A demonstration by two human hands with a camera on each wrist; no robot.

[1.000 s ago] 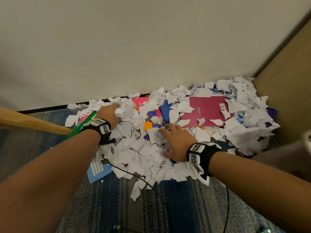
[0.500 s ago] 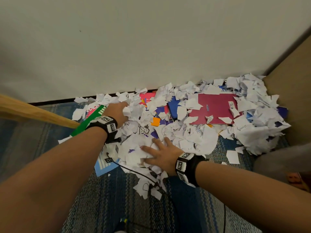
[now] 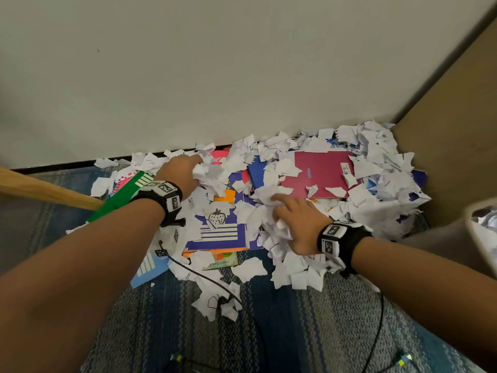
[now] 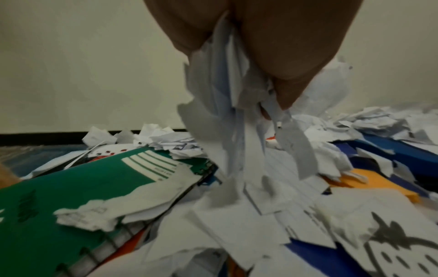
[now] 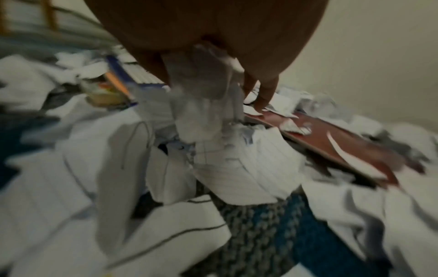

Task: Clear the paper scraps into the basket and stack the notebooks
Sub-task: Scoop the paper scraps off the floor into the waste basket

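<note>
**Scraps being gripped in both hands on the floor**

A bunch of white scraps is being held tight in the left hand, the fingers being curled round the paper, as is shown in the left wrist view. Another bunch is being clutched in the right hand; the right wrist view is blurred, but paper is being seen pinched between thumb and fingers. Both grips are closed on paper.

The hands are being kept low over the heap of scraps, which is lying spread on the blue carpet against the wall. Notebooks are being partly covered by it: a green one just beside the left wrist, a strawberry one between the two hands, a magenta one beyond the right hand, near the corner. They are lying unstacked, overlapping loosely.

A pale rim, perhaps the basket, is being cut off at the right edge, well apart from the left hand. A wooden bar is being seen at the left.
</note>
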